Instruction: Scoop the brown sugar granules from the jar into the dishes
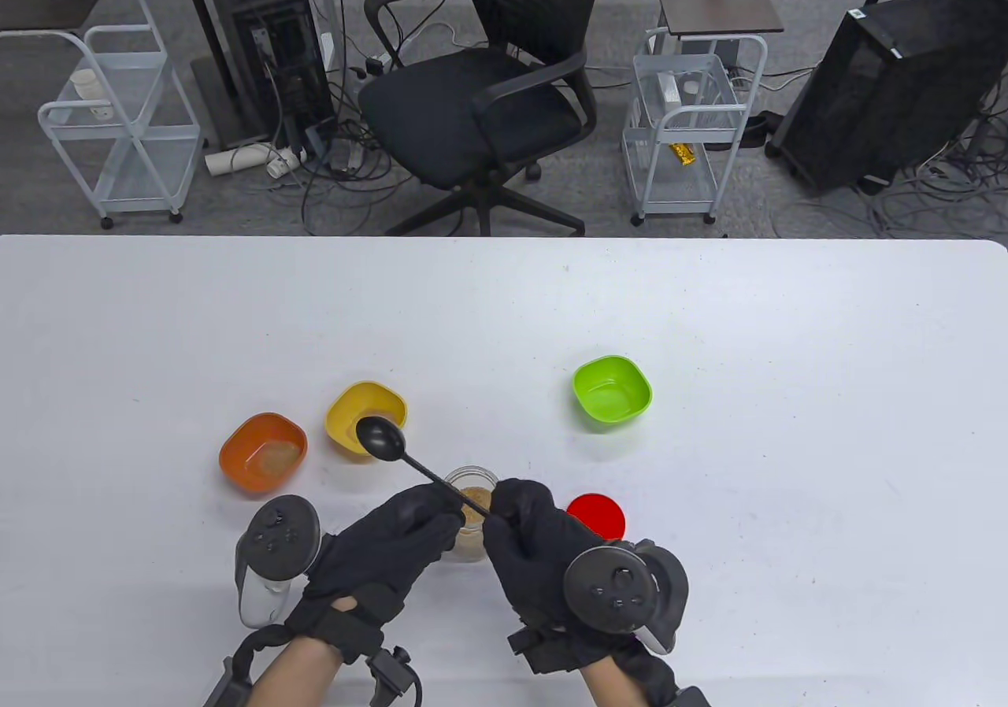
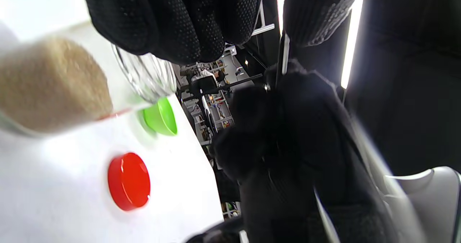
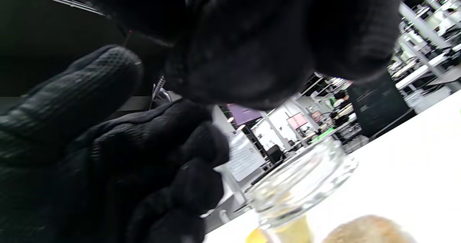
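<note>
A glass jar [image 1: 472, 502] of brown sugar stands near the table's front edge, and my left hand [image 1: 394, 542] grips its side. The jar [image 2: 72, 84] shows close up in the left wrist view, with my fingers [image 2: 173, 23] curled round it. My right hand [image 1: 535, 534] pinches the handle of a black spoon [image 1: 383, 439]. The spoon's bowl hangs over the near rim of the yellow dish [image 1: 366, 417]. The orange dish [image 1: 263, 453] holds some sugar. The green dish [image 1: 613, 392] looks empty. In the right wrist view the jar mouth [image 3: 302, 181] is below my fingers.
The jar's red lid [image 1: 596, 514] lies flat just right of the jar, also seen as the red lid [image 2: 129, 181] in the left wrist view. An office chair [image 1: 480, 93] and wire carts [image 1: 685, 124] stand beyond the table's far edge.
</note>
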The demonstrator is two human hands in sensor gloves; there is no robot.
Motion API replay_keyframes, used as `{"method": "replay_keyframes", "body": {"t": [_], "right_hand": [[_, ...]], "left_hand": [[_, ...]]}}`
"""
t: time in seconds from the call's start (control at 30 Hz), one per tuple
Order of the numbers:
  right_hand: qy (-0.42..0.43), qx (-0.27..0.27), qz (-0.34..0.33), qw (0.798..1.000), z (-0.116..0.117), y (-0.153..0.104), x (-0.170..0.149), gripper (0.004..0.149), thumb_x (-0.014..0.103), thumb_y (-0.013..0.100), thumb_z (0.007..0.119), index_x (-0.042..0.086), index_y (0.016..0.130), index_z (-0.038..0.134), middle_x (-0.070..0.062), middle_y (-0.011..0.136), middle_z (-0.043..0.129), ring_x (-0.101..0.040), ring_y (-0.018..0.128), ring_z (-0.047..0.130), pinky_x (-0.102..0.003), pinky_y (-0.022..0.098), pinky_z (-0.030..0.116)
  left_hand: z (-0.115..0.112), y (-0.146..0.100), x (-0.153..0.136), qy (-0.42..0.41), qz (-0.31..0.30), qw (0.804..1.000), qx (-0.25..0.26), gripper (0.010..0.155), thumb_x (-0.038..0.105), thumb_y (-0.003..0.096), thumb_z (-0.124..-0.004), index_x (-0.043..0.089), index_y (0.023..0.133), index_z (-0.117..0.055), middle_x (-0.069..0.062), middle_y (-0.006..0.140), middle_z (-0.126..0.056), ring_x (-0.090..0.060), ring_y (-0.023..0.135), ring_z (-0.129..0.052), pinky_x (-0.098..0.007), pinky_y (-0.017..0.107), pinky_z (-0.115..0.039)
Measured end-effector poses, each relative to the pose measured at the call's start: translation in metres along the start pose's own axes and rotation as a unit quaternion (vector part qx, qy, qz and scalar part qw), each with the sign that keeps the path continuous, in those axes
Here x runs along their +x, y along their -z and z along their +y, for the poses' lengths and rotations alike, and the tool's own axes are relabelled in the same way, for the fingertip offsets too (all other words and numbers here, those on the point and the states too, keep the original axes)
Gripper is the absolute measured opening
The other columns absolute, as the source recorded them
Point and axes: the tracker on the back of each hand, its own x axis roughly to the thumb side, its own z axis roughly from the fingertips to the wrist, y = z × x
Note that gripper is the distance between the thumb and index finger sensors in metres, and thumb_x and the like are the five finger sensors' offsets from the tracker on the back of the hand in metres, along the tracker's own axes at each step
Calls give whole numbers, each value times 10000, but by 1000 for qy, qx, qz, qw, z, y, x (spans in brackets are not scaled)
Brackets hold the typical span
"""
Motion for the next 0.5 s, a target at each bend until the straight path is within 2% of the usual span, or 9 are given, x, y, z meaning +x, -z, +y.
{"method": "replay_keyframes", "body": {"t": [0.17,0.5], "right_hand": [[1,2,-12,1000,4,-3,1,486,385,547,719,86,919,628,70,549,1028,-119,254,1059,-400,417,954],[-3,8,-18,1000,10,-5,3,486,375,548,713,82,922,611,56,573,1027,-131,287,1077,-417,440,957]], "left_hand": [[-4,1,-5,-54,0,999,7,605,501,606,-804,90,1041,-716,-160,1003,-849,-351,829,-947,-518,624,-836],[-7,2,-9,-73,1,997,23,463,456,617,-814,195,996,-764,-66,981,-863,-292,824,-945,-488,632,-831]]}}
